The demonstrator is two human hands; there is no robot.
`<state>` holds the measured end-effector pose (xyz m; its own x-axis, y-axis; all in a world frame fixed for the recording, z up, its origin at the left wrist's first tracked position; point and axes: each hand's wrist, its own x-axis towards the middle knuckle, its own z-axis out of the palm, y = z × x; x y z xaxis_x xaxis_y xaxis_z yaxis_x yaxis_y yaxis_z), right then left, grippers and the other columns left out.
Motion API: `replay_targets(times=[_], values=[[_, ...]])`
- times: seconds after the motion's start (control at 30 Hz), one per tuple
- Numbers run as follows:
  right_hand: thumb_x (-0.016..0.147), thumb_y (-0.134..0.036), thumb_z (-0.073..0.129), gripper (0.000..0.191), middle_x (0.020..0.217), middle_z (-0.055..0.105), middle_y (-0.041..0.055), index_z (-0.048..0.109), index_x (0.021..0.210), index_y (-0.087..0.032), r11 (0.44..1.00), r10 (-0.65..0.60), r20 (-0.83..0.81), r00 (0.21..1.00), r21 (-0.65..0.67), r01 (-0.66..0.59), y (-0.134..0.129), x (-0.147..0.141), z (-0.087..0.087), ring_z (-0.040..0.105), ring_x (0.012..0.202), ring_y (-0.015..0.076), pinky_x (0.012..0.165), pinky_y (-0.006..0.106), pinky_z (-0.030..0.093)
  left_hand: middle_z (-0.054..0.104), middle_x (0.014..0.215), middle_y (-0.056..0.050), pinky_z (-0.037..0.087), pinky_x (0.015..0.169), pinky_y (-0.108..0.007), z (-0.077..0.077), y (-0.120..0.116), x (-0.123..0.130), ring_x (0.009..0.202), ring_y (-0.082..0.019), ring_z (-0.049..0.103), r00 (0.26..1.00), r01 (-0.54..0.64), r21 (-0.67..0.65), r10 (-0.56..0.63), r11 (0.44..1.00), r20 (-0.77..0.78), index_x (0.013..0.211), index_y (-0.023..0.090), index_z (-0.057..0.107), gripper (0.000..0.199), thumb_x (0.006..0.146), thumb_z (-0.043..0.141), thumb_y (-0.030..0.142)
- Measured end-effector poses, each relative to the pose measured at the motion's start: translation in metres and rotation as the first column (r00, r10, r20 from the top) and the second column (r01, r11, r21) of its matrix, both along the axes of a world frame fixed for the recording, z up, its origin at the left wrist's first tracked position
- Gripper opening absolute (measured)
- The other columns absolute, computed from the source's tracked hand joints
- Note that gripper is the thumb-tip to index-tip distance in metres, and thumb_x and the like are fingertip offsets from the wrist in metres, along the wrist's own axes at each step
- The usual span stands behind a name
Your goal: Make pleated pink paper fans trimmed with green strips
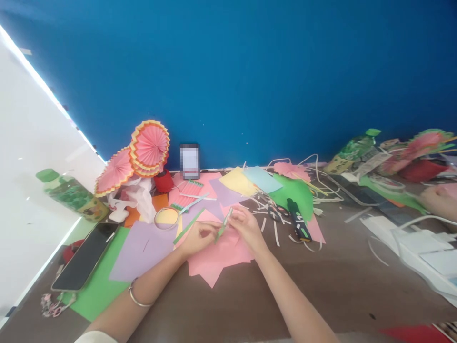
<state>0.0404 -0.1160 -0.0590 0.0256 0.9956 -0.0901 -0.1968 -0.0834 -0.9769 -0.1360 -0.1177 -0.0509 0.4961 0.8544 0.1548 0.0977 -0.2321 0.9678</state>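
The left hand [200, 237] and right hand [245, 227] both pinch a thin green strip [222, 230], over pink paper [214, 265] on the worktop [235, 309]. A phone [85, 257] lies left; a yellow sheet [238, 181] lies on the far side.

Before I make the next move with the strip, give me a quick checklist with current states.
1. Left hand at the narrow green paper strip: ok, fingertips at its lower end.
2. Right hand on the strip: ok, at its upper end.
3. Pink paper sheets beneath the hands: ok, lying on the dark brown table.
4. Long black tool apart from both hands: ok, off to the right.
5. Thin white paper scraps tidied: not ok, scattered.
6. Glue on strip: cannot tell.
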Motion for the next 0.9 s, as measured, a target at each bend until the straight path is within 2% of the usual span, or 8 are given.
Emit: replay_targets(times=[0.13,0.27,0.37,0.43,0.5,0.63,0.8,0.9], values=[[0.063,-0.033,0.071,0.042,0.071,0.063,0.0012,0.051,0.098,-0.020,0.999,0.038,0.003,0.999,-0.006,-0.038,-0.004,-0.006,0.002,0.063,0.069,0.0178,0.069,0.035,0.051,0.068,0.092,-0.006,0.045,0.085,-0.035,0.000,0.002,0.002,0.091,-0.020,0.060,0.998,-0.061,-0.043,0.060,0.997,-0.029,0.079,0.017,0.065,0.025,0.083,0.042,0.025],[0.067,-0.030,0.068,0.034,0.072,0.062,0.0014,0.051,0.094,-0.020,0.995,0.057,0.094,0.994,0.071,-0.063,-0.005,-0.009,-0.002,0.063,0.072,0.0176,0.070,0.033,0.050,0.066,0.081,-0.004,0.046,0.076,-0.031,0.002,0.001,0.006,0.079,-0.017,0.059,0.996,-0.073,-0.032,0.072,0.997,-0.054,0.061,0.016,0.059,0.026,0.081,0.048,0.029],[0.073,-0.026,0.061,0.020,0.079,0.060,0.0029,0.051,0.090,-0.020,0.973,-0.055,0.288,0.956,0.232,-0.014,-0.008,-0.010,-0.002,0.061,0.072,0.0163,0.068,0.032,0.050,0.064,0.076,-0.004,0.045,0.074,-0.029,0.003,0.001,0.007,0.076,-0.016,0.058,0.997,-0.064,-0.014,0.064,0.998,-0.038,0.051,0.016,0.053,0.033,0.080,0.049,0.030],[0.077,-0.023,0.056,0.007,0.086,0.059,0.0049,0.055,0.084,-0.021,0.912,-0.156,0.484,0.861,0.406,-0.063,-0.010,-0.008,0.001,0.060,0.076,0.0169,0.071,0.034,0.049,0.064,0.075,-0.005,0.045,0.073,-0.029,0.002,0.001,0.007,0.074,-0.015,0.058,0.998,-0.052,-0.018,0.051,0.999,-0.028,0.049,0.016,0.052,0.035,0.081,0.049,0.030],[0.079,-0.020,0.053,0.006,0.089,0.059,0.0060,0.059,0.080,-0.021,0.818,-0.233,0.650,0.723,0.533,-0.215,-0.013,-0.006,0.004,0.058,0.083,0.0184,0.076,0.035,0.047,0.064,0.076,-0.005,0.045,0.073,-0.029,0.002,0.001,0.007,0.074,-0.015,0.058,0.999,-0.050,-0.021,0.050,0.999,-0.009,0.050,0.016,0.052,0.035,0.081,0.048,0.030],[0.081,-0.015,0.051,0.012,0.084,0.061,0.0049,0.061,0.081,-0.021,0.683,-0.332,0.784,0.525,0.584,-0.440,-0.015,-0.003,0.007,0.055,0.082,0.0177,0.074,0.033,0.045,0.062,0.071,-0.005,0.044,0.069,-0.028,-0.001,0.003,0.007,0.069,-0.015,0.056,0.998,-0.061,0.005,0.060,0.998,0.028,0.051,0.015,0.053,0.031,0.080,0.049,0.025],[0.083,-0.009,0.045,0.017,0.079,0.061,0.0050,0.059,0.079,-0.017,0.561,-0.434,0.804,0.407,0.595,-0.576,-0.014,-0.003,0.006,0.052,0.073,0.0151,0.074,0.034,0.040,0.059,0.064,-0.003,0.043,0.066,-0.026,-0.005,0.003,0.007,0.065,-0.013,0.054,0.998,-0.062,0.068,0.062,0.996,-0.005,0.049,0.015,0.052,0.029,0.078,0.048,0.017],[0.084,-0.006,0.041,0.021,0.077,0.060,0.0058,0.058,0.077,-0.016,0.522,-0.463,0.802,0.377,0.591,-0.615,-0.014,-0.003,0.006,0.051,0.073,0.0152,0.073,0.034,0.039,0.058,0.064,-0.002,0.042,0.065,-0.024,-0.007,0.001,0.007,0.065,-0.012,0.053,0.997,-0.069,0.093,0.072,0.993,-0.031,0.051,0.015,0.052,0.026,0.076,0.045,0.013]])
